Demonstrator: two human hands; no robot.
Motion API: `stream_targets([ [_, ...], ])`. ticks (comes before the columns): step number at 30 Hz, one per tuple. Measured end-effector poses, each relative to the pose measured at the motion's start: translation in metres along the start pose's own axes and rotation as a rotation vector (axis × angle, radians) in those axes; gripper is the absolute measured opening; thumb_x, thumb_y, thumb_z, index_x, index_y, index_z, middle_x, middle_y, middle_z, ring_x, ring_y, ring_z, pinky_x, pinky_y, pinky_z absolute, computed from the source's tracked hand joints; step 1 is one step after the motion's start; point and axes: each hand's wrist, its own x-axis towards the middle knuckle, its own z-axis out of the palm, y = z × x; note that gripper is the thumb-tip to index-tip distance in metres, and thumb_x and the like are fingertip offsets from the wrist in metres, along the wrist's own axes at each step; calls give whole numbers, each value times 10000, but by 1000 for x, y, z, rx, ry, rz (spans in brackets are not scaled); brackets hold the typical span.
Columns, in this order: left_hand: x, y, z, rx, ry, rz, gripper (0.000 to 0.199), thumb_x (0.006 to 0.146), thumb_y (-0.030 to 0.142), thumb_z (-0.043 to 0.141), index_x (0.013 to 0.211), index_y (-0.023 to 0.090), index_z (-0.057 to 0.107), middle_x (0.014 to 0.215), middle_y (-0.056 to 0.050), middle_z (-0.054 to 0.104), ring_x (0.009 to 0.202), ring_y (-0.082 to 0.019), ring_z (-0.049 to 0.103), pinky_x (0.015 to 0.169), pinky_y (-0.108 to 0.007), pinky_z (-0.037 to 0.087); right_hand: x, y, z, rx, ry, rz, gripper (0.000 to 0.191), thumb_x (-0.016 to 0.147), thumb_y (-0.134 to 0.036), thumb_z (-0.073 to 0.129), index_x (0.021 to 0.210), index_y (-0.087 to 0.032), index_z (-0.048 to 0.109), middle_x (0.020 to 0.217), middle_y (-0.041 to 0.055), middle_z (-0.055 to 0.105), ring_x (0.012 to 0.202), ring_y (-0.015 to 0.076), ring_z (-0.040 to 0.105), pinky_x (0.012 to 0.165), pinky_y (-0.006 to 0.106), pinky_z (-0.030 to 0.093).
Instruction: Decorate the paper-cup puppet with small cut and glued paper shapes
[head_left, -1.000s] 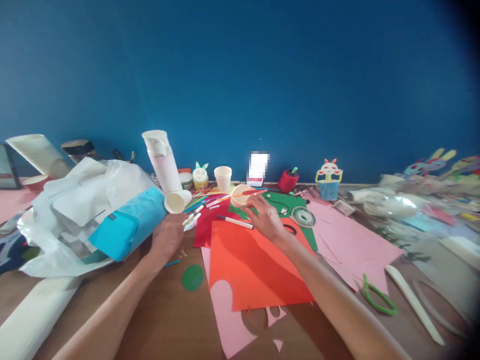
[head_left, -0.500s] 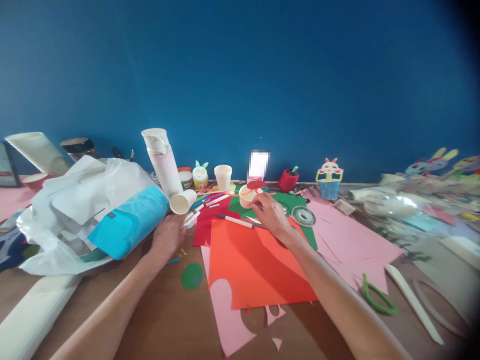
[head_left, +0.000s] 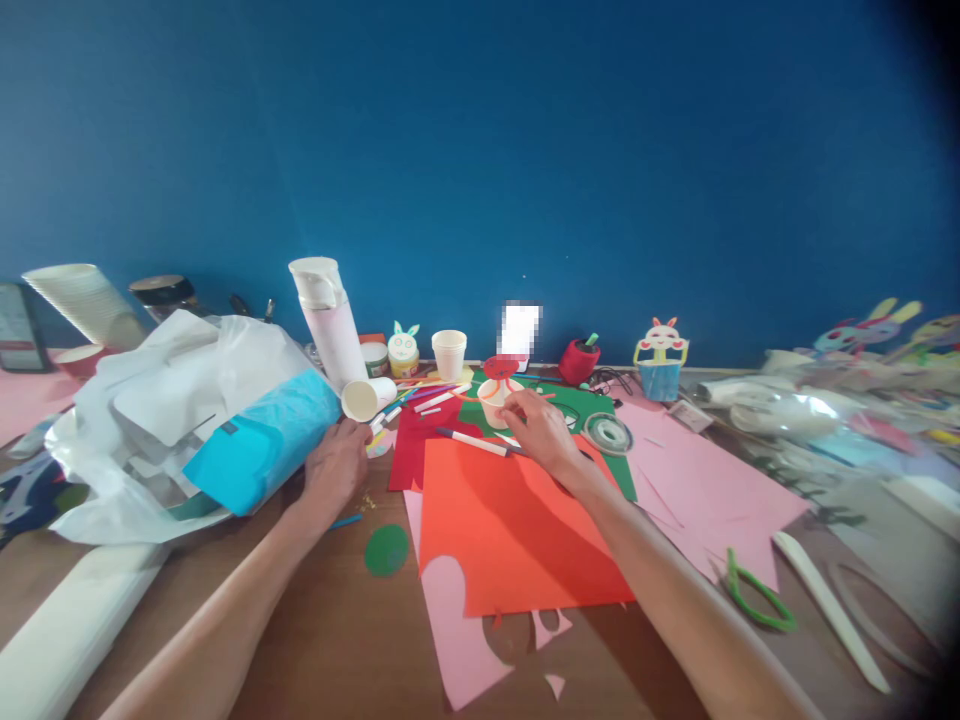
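My right hand [head_left: 538,428] reaches over the coloured sheets, its fingertips against the side of a white paper cup [head_left: 491,408]. A red paper shape [head_left: 504,368] stands above that cup's rim. My left hand [head_left: 339,460] rests by the blue packet, near a white cup lying on its side [head_left: 367,398] and several markers; what its fingertips touch is too small to make out. An orange sheet [head_left: 517,540] lies in front, with a dark-capped marker [head_left: 474,442] on its top edge. Green and red sheets lie under and behind it.
A plastic bag [head_left: 127,420] and a blue packet [head_left: 262,440] fill the left. A white bottle [head_left: 328,320] stands behind. Tape [head_left: 607,433], a pink sheet [head_left: 712,490] and a decorated blue cup [head_left: 660,378] are on the right, beside blurred plastic wrapping.
The view has shifted slightly. The red paper shape stands a little more clearly over the cup, and my left hand's fingers have moved slightly up toward the fallen cup.
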Motion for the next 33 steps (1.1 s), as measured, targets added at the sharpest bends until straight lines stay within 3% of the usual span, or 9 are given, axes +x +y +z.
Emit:
stream_targets([
  [8, -3, 6, 0, 12, 25, 62, 273, 760, 336, 424, 920, 239, 622, 1037, -75, 529, 918, -258, 448, 693, -336, 370, 0, 1, 2, 22, 3, -5, 77, 784, -225, 456, 795, -198, 527, 824, 21, 570, 715, 141, 547, 637, 239, 392],
  [16, -1, 7, 2, -66, 27, 118, 242, 784, 288, 412, 825, 223, 641, 1054, -72, 553, 939, -234, 455, 806, -340, 353, 0, 1, 1, 19, 10, 9, 82, 785, -229, 452, 790, -199, 528, 845, 21, 565, 684, 133, 545, 637, 237, 395],
  [27, -2, 11, -4, -29, 156, 213, 222, 791, 247, 396, 728, 178, 597, 887, -80, 571, 905, -218, 477, 797, -350, 371, -1, -1, -2, -7, 31, -4, 101, 795, -249, 450, 804, -199, 537, 897, 28, 566, 674, 124, 544, 632, 231, 384],
  [33, -6, 19, -13, -75, 201, 187, 201, 778, 250, 418, 652, 177, 557, 783, -56, 567, 799, -193, 490, 754, -328, 383, -2, -3, -2, -31, 52, -28, 84, 803, -241, 452, 793, -203, 527, 898, 21, 573, 680, 120, 550, 638, 222, 387],
])
